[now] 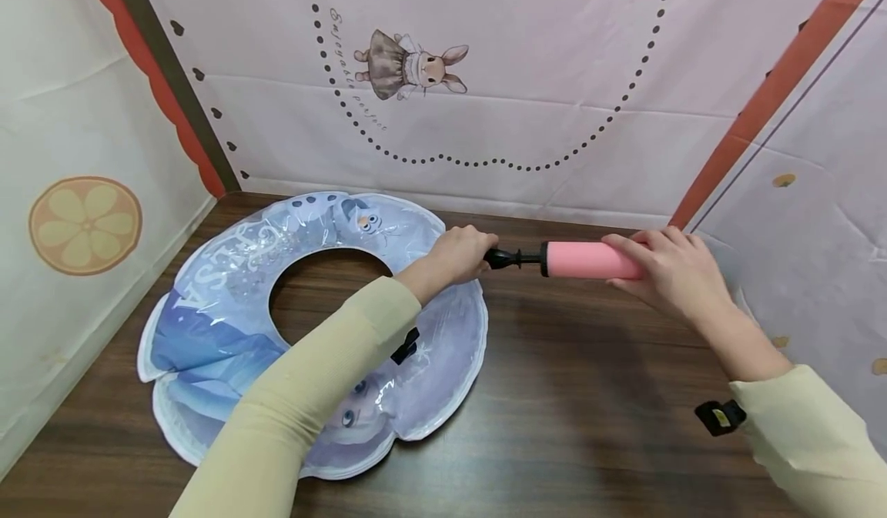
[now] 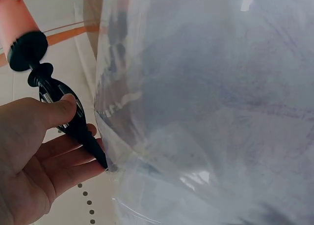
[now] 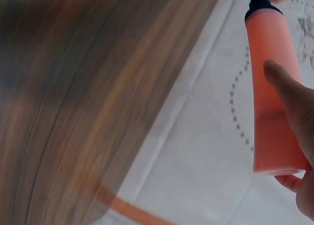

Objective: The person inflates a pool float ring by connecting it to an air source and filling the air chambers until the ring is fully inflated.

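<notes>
A pink hand air pump lies level above the table, its black nozzle end pointing left. My left hand pinches that black end between thumb and fingers. In the left wrist view the nozzle's tip meets the edge of the clear plastic of a swim ring. My right hand grips the pink barrel near its far end, thumb along its side in the right wrist view. The blue and purple swim ring, printed with cartoon figures, lies on the table under my left forearm, wrinkled and partly filled out.
The dark wood table stretches to the front and right of the ring. Printed cloth walls stand at the back and both sides. A small black strap piece hangs at my right sleeve, another at my left.
</notes>
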### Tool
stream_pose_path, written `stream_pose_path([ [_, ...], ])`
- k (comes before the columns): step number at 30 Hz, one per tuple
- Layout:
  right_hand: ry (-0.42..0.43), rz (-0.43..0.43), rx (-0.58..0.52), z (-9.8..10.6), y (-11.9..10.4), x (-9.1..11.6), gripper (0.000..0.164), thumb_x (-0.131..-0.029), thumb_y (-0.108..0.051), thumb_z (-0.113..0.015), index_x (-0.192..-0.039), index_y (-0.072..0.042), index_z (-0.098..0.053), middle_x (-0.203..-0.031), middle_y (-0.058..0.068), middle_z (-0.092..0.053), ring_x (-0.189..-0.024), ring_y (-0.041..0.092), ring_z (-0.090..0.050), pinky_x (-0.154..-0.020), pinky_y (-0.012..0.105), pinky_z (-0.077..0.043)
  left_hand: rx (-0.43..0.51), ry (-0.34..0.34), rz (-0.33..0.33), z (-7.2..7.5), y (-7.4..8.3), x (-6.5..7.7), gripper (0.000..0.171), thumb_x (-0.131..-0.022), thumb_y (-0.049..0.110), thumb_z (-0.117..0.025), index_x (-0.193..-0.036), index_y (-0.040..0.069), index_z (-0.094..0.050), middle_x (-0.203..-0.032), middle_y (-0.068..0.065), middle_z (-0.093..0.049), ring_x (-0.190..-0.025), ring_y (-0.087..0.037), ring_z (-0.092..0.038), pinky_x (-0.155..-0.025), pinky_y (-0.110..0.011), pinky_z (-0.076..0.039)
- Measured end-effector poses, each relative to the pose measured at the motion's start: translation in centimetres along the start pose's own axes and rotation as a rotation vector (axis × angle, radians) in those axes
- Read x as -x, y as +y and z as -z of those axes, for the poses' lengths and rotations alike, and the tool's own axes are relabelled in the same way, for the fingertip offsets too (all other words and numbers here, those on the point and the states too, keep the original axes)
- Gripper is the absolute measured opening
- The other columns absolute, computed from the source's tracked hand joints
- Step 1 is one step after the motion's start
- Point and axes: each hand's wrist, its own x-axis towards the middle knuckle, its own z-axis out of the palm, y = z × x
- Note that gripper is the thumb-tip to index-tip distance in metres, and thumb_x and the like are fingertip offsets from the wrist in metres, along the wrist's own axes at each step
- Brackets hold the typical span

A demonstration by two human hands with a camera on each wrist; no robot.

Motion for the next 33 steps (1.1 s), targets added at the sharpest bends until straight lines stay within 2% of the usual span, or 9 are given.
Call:
stream_pose_path([
  [2,-0.027,-0.017,0.006,0.7,1.1,0.7,0.065,-0.077,-0.067,-0.053,-0.119,-0.018,-0.059,-0.092,0.017,-0.062,-0.084,0.038,-0.054,-0.065,0.05,-0.04,0.002,0.006,-0.001,0.0,-0.1,0.0,0.022,-0.086,0.025,-0.064,-0.105,0.014,-0.06,-0.098,-0.004,-0.067,-0.088,-0.022,-0.063,-0.075,-0.036,-0.05],
  [5,-0.052,-0.061,0.02,1.9,2.7,1.7,0.062,-0.063,-0.039,-0.08,-0.118,-0.017,-0.059,-0.09,0.018,-0.062,-0.083,0.039,-0.054,-0.065,0.052,-0.041,0.009,0.007,0.011,-0.1,-0.1,0.0,0.021,-0.086,0.024,-0.063,-0.104,0.015,-0.06,-0.097,-0.004,-0.067,-0.087,-0.022,-0.064,-0.074,-0.035,-0.051],
  [9,-0.046,-0.114,0.027,3.0,4.1,2.7,0.065,-0.055,-0.023,-0.082,-0.115,-0.014,-0.06,-0.088,0.019,-0.061,-0.085,0.042,-0.052,-0.065,0.054,-0.039,0.013,0.008,0.036,0.0,-0.1,0.0,0.018,-0.086,0.024,-0.063,-0.102,0.015,-0.06,-0.096,-0.004,-0.067,-0.085,-0.022,-0.064,-0.073,-0.035,-0.051],
  [13,-0.007,-0.088,0.007,1.9,3.1,2.0,0.062,-0.077,-0.063,-0.058,-0.115,-0.014,-0.059,-0.089,0.021,-0.06,-0.085,0.043,-0.052,-0.067,0.056,-0.038,0.018,0.018,0.013,0.1,0.2,-0.2,0.019,-0.086,0.023,-0.064,-0.101,0.013,-0.059,-0.095,-0.005,-0.067,-0.085,-0.024,-0.064,-0.071,-0.036,-0.051],
  [15,0.023,-0.053,-0.004,0.8,1.7,1.1,0.063,-0.081,-0.066,-0.046,-0.116,-0.015,-0.059,-0.089,0.021,-0.06,-0.084,0.042,-0.052,-0.066,0.057,-0.039,0.02,0.016,0.005,0.1,0.4,-0.3,0.019,-0.085,0.022,-0.065,-0.101,0.013,-0.06,-0.096,-0.006,-0.067,-0.086,-0.024,-0.064,-0.071,-0.037,-0.052],
  [20,0.088,-0.027,-0.01,-1.2,-1.4,-1.2,0.056,-0.066,-0.034,-0.08,-0.115,-0.017,-0.058,-0.09,0.019,-0.059,-0.085,0.042,-0.053,-0.066,0.055,-0.038,0.02,0.01,0.019,0.3,0.7,-0.4,0.02,-0.083,0.021,-0.068,-0.1,0.013,-0.061,-0.097,-0.006,-0.067,-0.087,-0.024,-0.063,-0.071,-0.037,-0.051],
  [22,0.106,-0.035,-0.009,-1.6,-2.1,-1.8,0.06,-0.059,-0.027,-0.083,-0.113,-0.017,-0.059,-0.09,0.017,-0.059,-0.086,0.041,-0.052,-0.067,0.054,-0.037,0.022,0.015,0.021,0.4,0.7,-0.3,0.019,-0.083,0.02,-0.068,-0.099,0.012,-0.061,-0.095,-0.005,-0.067,-0.086,-0.023,-0.063,-0.071,-0.037,-0.051],
  [30,0.093,-0.002,-0.038,-2.3,-1.8,-1.5,0.061,-0.06,-0.029,-0.083,-0.115,-0.018,-0.059,-0.09,0.015,-0.061,-0.086,0.039,-0.055,-0.066,0.052,-0.04,0.022,-0.028,0.061,0.2,0.2,0.1,0.018,-0.085,0.024,-0.065,-0.1,0.015,-0.061,-0.094,-0.002,-0.066,-0.081,-0.019,-0.062,-0.069,-0.034,-0.05],
  [33,0.074,0.007,-0.033,-1.8,-0.7,-0.6,0.058,-0.075,-0.056,-0.066,-0.118,-0.018,-0.058,-0.09,0.015,-0.061,-0.085,0.038,-0.055,-0.065,0.051,-0.04,0.01,-0.03,0.053,0.2,0.1,0.2,0.02,-0.086,0.026,-0.064,-0.102,0.015,-0.061,-0.096,-0.002,-0.067,-0.082,-0.019,-0.062,-0.07,-0.034,-0.05],
])
